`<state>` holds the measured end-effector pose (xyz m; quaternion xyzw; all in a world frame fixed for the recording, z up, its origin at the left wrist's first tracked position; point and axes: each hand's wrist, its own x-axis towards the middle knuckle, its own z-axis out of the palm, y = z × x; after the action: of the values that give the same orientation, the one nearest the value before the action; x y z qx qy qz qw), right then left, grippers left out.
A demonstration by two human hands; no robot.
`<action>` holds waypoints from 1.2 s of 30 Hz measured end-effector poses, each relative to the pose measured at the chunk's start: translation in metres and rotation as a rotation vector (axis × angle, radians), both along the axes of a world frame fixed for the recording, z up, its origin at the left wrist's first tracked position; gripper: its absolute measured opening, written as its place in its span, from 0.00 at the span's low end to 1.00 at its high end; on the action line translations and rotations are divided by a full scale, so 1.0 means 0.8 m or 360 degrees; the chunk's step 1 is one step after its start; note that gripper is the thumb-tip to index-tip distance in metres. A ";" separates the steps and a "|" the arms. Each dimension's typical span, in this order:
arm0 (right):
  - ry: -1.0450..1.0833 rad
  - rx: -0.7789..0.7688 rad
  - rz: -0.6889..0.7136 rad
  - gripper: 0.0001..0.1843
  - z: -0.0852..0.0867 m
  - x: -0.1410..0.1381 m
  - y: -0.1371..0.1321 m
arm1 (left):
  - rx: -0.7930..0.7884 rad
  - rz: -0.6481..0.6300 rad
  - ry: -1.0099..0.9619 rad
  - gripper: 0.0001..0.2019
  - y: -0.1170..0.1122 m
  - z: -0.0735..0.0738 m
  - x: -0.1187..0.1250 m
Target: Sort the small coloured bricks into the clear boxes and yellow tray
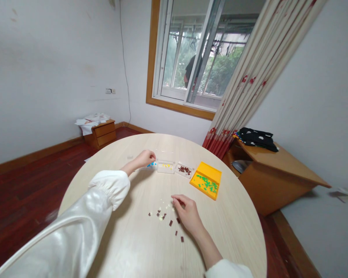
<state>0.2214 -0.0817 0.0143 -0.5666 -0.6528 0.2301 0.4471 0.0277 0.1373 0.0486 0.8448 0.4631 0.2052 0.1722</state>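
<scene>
Far across the bench, one colour per tray; left hand, grip pinched, hangs over the blue tray; right hand, grip slack, touches loose pieces.

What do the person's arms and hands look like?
Both arms wear glossy white, satin-like long sleeves. The left sleeve is puffed, gathered at a cuff on the forearm; of the right sleeve only the cuff shows. The left hand and right hand are bare: no gloves, rings or watch visible.
</scene>
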 end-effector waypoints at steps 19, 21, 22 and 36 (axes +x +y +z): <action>-0.0155 -0.0002 -0.0078 0.13 -0.004 0.022 0.005 | 0.0093 0.0607 0.0027 0.15 -0.074 -0.049 -0.077; -0.0192 -0.0035 -0.0061 0.13 -0.006 0.023 0.006 | 0.0106 0.0624 0.0111 0.11 -0.078 -0.060 -0.096; -0.0206 -0.0054 -0.0048 0.13 -0.007 0.023 0.006 | 0.0114 0.0622 0.0159 0.10 -0.078 -0.063 -0.102; -0.0418 -0.0327 0.0288 0.17 0.005 0.006 -0.009 | -0.0044 0.0227 -0.0028 0.13 -0.142 -0.042 -0.041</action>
<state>0.2265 -0.0890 0.0182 -0.5735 -0.7269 0.2588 0.2752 -0.0052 0.0238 0.0154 0.8054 0.5234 0.2179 0.1728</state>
